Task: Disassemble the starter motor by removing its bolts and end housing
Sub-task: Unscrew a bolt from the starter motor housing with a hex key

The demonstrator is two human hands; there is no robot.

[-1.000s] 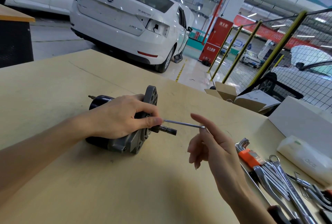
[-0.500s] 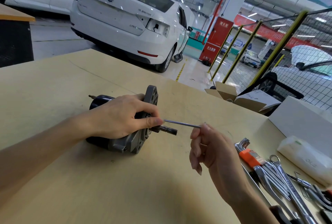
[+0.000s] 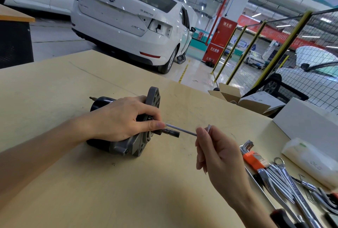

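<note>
The starter motor (image 3: pixel 128 145) lies on its side on the wooden table (image 3: pixel 91 182), black body to the left, grey end housing (image 3: pixel 152 98) and shaft to the right. My left hand (image 3: pixel 120 118) grips the motor from above, its thumb tip at the base of a thin hex key (image 3: pixel 181 130). The key's long arm runs right from the housing face. My right hand (image 3: pixel 217 153) pinches the key's bent short end between its fingers.
A set of hex keys in an orange holder (image 3: pixel 253 158) and several wrenches (image 3: pixel 285 182) lie at the right. A white box (image 3: pixel 303 118), a white wrapped pack (image 3: pixel 311 160) and an open carton (image 3: pixel 236 96) stand behind. White cars beyond the table.
My right hand's fingers have curled from extended to a pinch on the hex key's outer end, whose bent tip has swung upward. My left hand and the motor have stayed put.
</note>
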